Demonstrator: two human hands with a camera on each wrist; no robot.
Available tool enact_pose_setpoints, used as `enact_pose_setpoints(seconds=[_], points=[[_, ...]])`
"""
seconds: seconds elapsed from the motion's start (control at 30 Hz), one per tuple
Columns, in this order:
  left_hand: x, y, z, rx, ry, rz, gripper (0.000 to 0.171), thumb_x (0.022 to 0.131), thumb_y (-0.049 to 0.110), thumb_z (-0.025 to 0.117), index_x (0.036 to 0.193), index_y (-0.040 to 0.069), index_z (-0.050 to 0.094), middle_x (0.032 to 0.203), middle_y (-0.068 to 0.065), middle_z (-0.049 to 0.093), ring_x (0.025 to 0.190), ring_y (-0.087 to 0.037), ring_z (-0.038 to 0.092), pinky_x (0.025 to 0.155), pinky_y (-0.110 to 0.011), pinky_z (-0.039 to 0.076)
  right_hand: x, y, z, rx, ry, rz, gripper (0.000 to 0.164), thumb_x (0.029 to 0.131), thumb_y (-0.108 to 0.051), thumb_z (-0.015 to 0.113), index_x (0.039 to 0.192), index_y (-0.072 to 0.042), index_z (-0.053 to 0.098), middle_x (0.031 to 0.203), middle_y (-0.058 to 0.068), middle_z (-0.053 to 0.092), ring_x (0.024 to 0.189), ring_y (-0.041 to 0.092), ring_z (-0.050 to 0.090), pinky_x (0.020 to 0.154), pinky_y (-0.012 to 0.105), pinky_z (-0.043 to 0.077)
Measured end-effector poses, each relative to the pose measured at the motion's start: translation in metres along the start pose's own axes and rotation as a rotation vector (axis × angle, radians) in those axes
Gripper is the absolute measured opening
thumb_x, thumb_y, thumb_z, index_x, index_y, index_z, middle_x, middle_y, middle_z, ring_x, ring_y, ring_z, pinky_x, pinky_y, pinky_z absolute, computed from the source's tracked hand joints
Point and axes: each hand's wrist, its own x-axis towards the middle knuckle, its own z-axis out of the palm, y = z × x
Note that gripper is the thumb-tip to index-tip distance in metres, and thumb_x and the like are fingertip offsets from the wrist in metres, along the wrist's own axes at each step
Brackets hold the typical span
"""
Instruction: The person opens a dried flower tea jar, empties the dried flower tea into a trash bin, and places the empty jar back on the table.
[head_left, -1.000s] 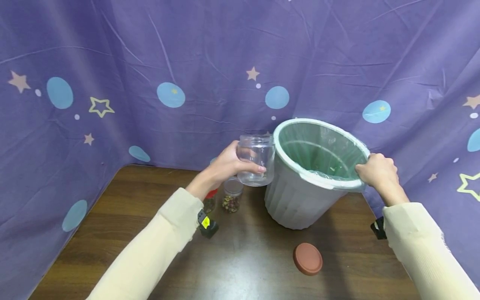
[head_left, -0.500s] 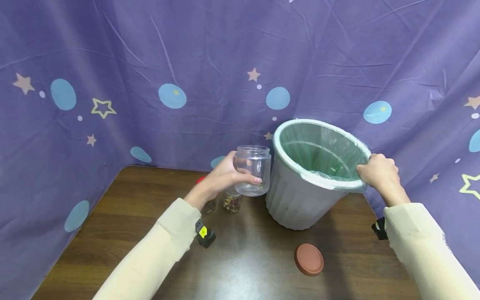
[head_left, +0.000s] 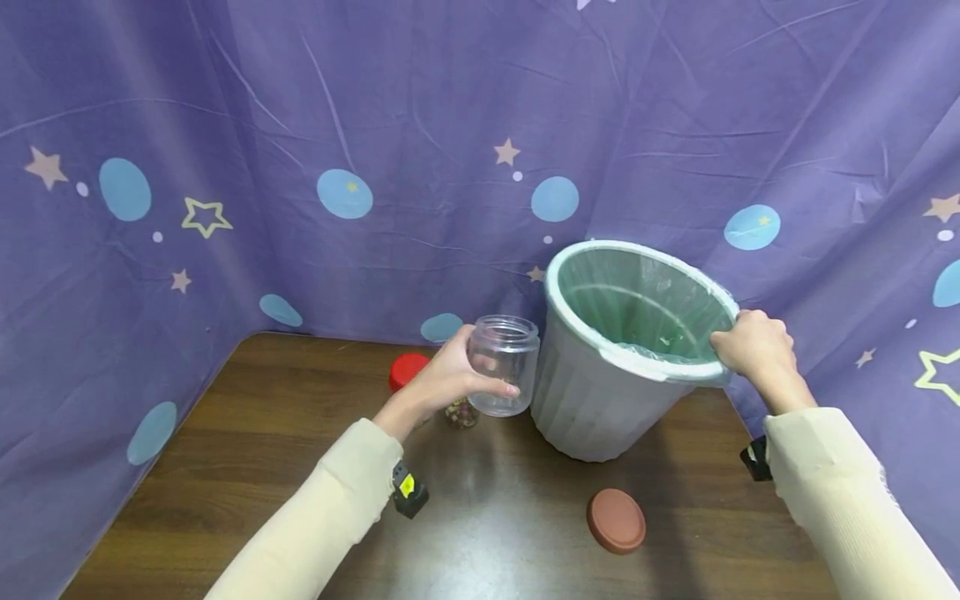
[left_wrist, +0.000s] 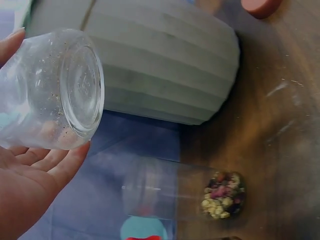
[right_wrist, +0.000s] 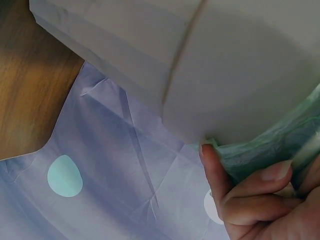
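My left hand (head_left: 450, 371) grips a clear, wide-mouthed jar (head_left: 519, 371) without a lid, thumb on the near side and fingers round the far side. Seen from the left wrist, the jar (left_wrist: 50, 90) has small brown crumbs near its base and hangs above the table. Just right of it stands a large grey ribbed trash bin (head_left: 592, 400) with a green-looking bag lining inside. My right hand (head_left: 757, 348) holds the bin's right rim, fingers curled over the edge and liner. In the right wrist view, that hand (right_wrist: 260, 200) has bunched liner (right_wrist: 245, 157) beside its fingertips.
Behind my left hand are a jar with a red lid (head_left: 407, 369) and a clear jar of dried flowers (left_wrist: 222, 195). A round terracotta-coloured lid (head_left: 616, 521) lies on the wooden table (head_left: 487, 533) in front of the bin. A purple patterned curtain (head_left: 450, 125) hangs behind.
My left hand has lowered the clear jar beside the bin, from level with its rim down along its side, bringing the red lid behind into view. My right hand stays on the rim.
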Motion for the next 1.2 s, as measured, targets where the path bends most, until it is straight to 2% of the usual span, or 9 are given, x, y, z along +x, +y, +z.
enact_pose_setpoints(seconds=[0.37,0.63,0.87,1.2], points=[[-0.005,-0.027,0.008,-0.021,0.027,-0.018,0.088,0.063,0.012,0.09,0.137,0.01,0.043,0.13,-0.01,0.056,0.113,-0.028,0.058,0.088,-0.036,0.054,0.0,-0.001,0.0,0.002,0.005,-0.005,0.039,0.082,-0.021,0.048,0.101,0.012,0.055,0.108,0.042,0.054,0.099,0.062,0.051,0.07,0.06,0.045],[-0.01,-0.045,0.015,-0.042,0.046,-0.011,0.088,0.062,0.01,0.09,0.137,0.01,0.044,0.131,-0.009,0.056,0.115,-0.027,0.057,0.096,-0.04,0.051,0.0,-0.002,0.0,0.003,0.001,0.006,0.038,0.081,-0.02,0.048,0.101,0.012,0.055,0.108,0.042,0.053,0.1,0.062,0.051,0.071,0.06,0.045],[-0.018,-0.065,0.022,-0.024,0.063,0.008,0.084,0.059,0.01,0.092,0.13,0.007,0.048,0.117,-0.015,0.06,0.109,-0.027,0.058,0.094,-0.04,0.051,0.0,-0.002,0.001,0.019,-0.015,0.019,0.04,0.081,-0.021,0.047,0.104,0.011,0.055,0.111,0.042,0.053,0.102,0.062,0.05,0.072,0.06,0.046],[-0.023,-0.091,0.027,0.005,0.064,0.012,0.093,0.056,0.012,0.093,0.136,0.005,0.046,0.123,-0.013,0.063,0.112,-0.026,0.061,0.102,-0.048,0.048,0.0,0.0,0.0,0.006,0.003,0.01,0.04,0.081,-0.02,0.048,0.104,0.012,0.054,0.11,0.043,0.053,0.101,0.063,0.051,0.074,0.061,0.046]])
